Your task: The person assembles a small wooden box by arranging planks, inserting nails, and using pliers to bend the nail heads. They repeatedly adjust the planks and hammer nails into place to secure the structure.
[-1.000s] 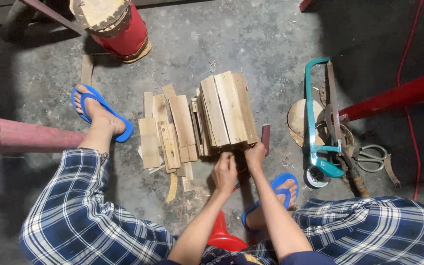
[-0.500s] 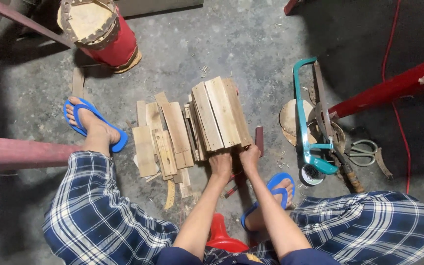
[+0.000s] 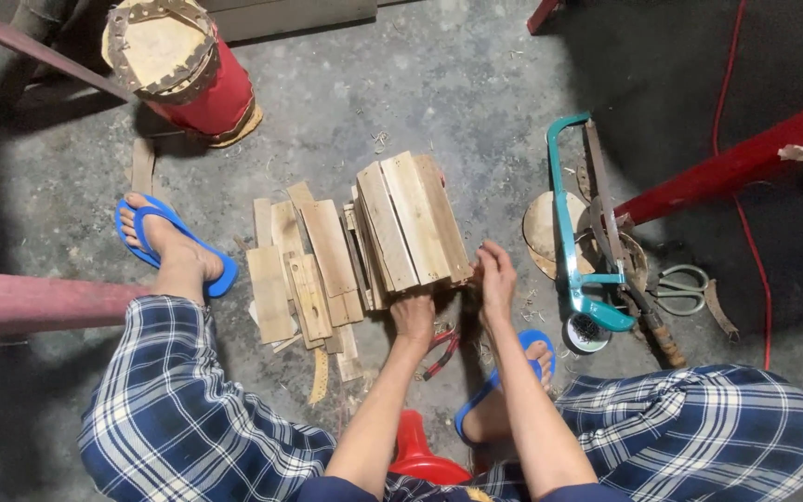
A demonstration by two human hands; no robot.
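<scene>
A curved bundle of wooden slats (image 3: 409,223) stands on the concrete floor in front of me. My left hand (image 3: 413,314) grips its near lower edge. My right hand (image 3: 495,276) rests against the bundle's near right corner, fingers apart and touching the wood. Loose flat wooden slats (image 3: 301,270) lie in a pile just left of the bundle. Red-handled pliers (image 3: 439,355) lie on the floor below my left hand.
A teal hacksaw (image 3: 576,232), round wooden discs (image 3: 541,228), a knife and scissors (image 3: 683,286) lie to the right. A red drum (image 3: 183,70) stands at the back left. Red poles cross at left (image 3: 39,302) and right (image 3: 745,163). My feet wear blue sandals (image 3: 174,244).
The view shifted slightly. My right hand slid from the bundle's near edge out to its right corner and opened; my left hand stays on the near edge.
</scene>
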